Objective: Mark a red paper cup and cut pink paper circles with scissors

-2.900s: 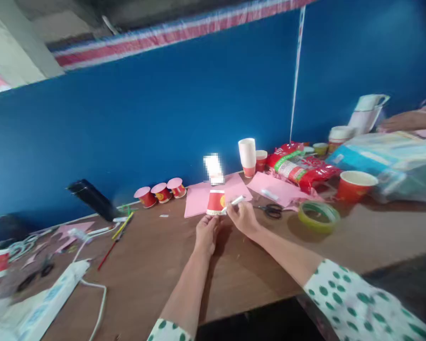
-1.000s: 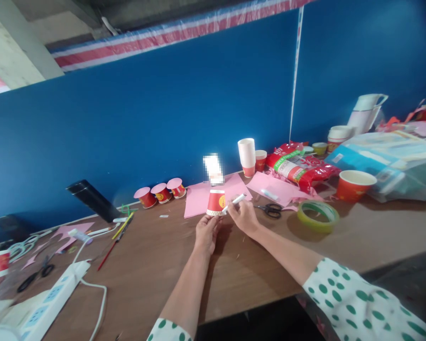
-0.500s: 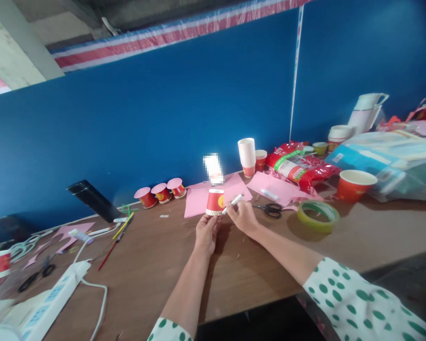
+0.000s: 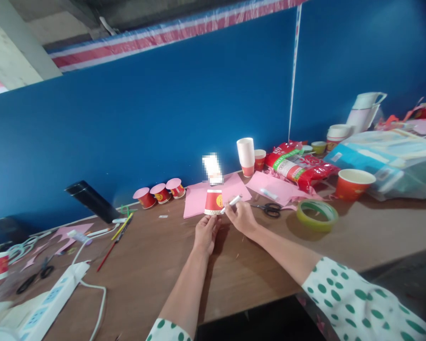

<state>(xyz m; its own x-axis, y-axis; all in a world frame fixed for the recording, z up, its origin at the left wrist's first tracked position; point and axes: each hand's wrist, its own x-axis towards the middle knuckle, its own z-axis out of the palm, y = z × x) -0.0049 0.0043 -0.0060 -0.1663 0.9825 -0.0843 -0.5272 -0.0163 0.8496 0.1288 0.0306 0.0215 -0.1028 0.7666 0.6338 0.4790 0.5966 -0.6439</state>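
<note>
A red paper cup (image 4: 213, 201) with a yellow emblem and a light patterned edge at the bottom is pinched by its lower edge between the fingers of my left hand (image 4: 206, 232). My right hand (image 4: 242, 218) grips a white pen (image 4: 235, 201), slanted down to the left. The pen's lower end is close beside the cup's lower right edge; I cannot tell whether they touch. Behind the cup lie sheets of pink paper (image 4: 195, 201). Black-handled scissors (image 4: 271, 210) are just right of my right hand.
Several red cups with pink discs, one of them this cup (image 4: 160, 193), line the blue partition. Stacked white cups (image 4: 246, 156), a red package (image 4: 301, 166), a tape roll (image 4: 317, 216) and another red cup (image 4: 354, 185) stand rightward. A power strip (image 4: 53, 303) and cable lie left.
The view has shifted slightly. Both hands keep nearly the same pose, with the cup and the pen still held close together.
</note>
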